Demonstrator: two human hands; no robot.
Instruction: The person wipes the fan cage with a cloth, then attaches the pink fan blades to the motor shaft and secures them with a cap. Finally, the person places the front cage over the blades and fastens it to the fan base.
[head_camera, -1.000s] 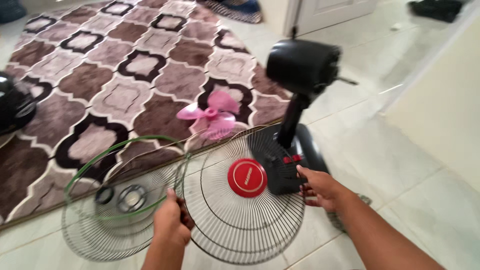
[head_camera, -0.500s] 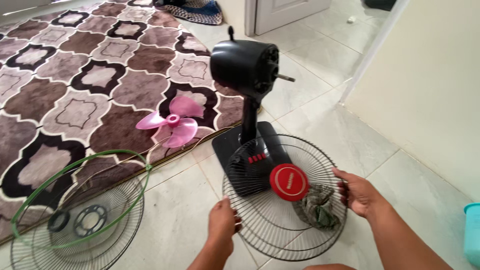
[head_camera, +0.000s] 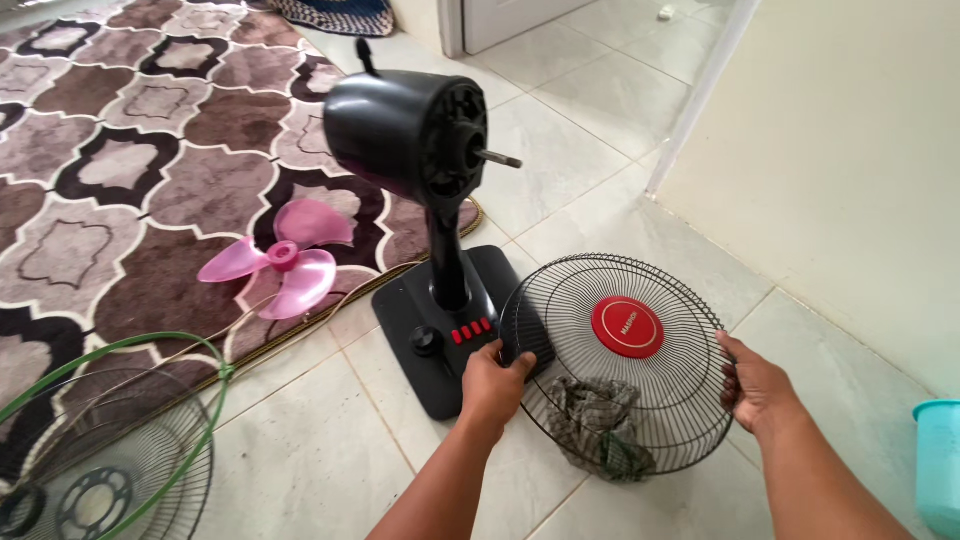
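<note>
Fan grille (head_camera: 640, 400) now farther right.

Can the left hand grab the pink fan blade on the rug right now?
Probably not yet. The left hand grips the rim of the black fan grille, and the pink fan blade lies apart beyond the fan's base, though nothing covers it.

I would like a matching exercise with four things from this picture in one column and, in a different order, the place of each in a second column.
Things:
1. front fan grille
2. pink fan blade
3. crumpled cloth
4. rear grille with green rim

Places:
A. on the patterned carpet
B. on the floor at the lower left
C. held between left hand and right hand
D. on the tiles, seen through the held wires

Pairs: 1-C, 2-A, 3-D, 4-B
</note>
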